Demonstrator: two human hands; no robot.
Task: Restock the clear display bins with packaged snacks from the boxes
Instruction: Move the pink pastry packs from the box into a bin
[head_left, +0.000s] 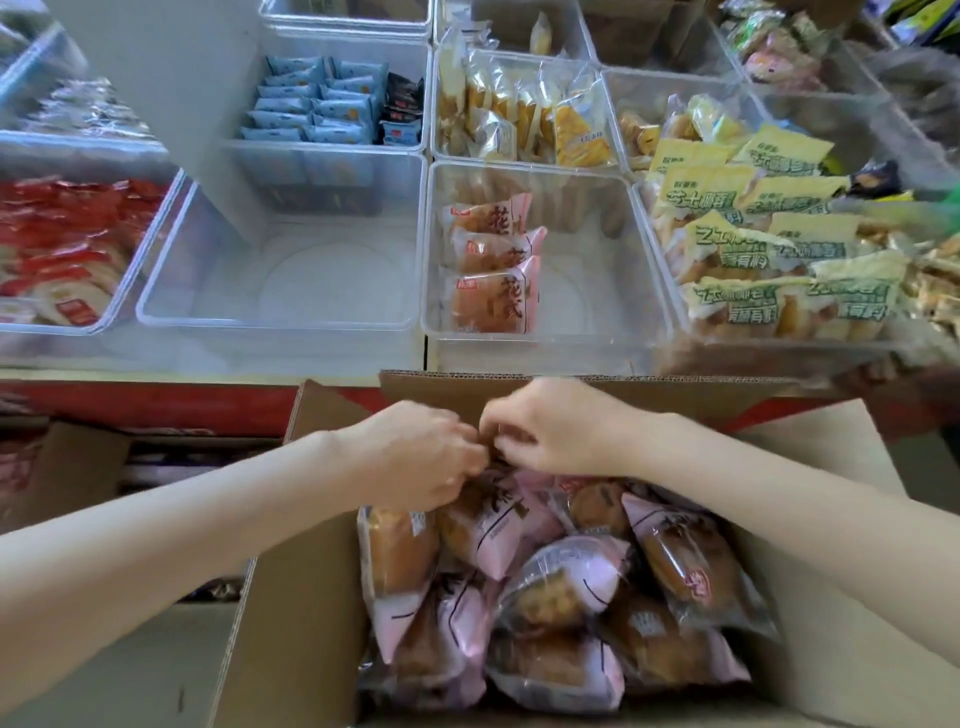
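The empty clear bin (280, 270) at left awaits stock; the next bin (597, 291) holds only three pink packets (491, 265) stacked along its left side, long axes running left-right. Most remains. The left hand (421, 457) and right hand (550, 428), fingers curled, pinch packets (488, 525) in the cardboard box (291, 597).

One wide-angle camera sat on the person's head and looked forward and down. It was close over an open cardboard box (291, 597), where both forearms reached in from the lower corners. Beyond it, clear bins (530, 332) filled the upper half, bowed at the edges.
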